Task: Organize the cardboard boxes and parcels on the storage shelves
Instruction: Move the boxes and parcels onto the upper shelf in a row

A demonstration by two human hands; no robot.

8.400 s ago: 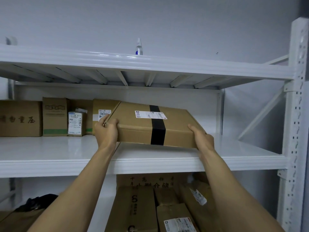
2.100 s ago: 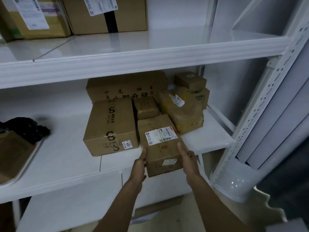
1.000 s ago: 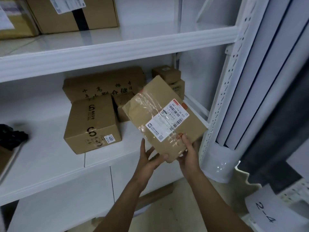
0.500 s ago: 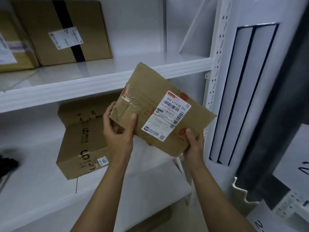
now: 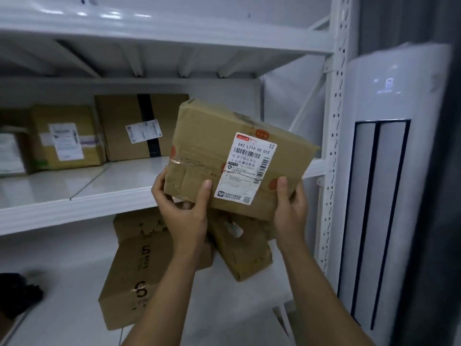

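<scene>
I hold a taped brown parcel with a white shipping label, tilted, in the air in front of the middle shelf. My left hand grips its lower left corner, thumb on the front face. My right hand grips its lower right edge, thumb on top. At the back of the middle shelf stand a box with a black tape stripe and a labelled box. On the lower shelf sit a printed box and a smaller parcel.
The white upright post of the rack stands just right of the parcel. A tall white appliance is beside it. A dark bundle lies at the lower left. Another white shelf spans above.
Both hands have raised the parcel from the lower shelf up to the height of the middle shelf. The view has tilted upward.
</scene>
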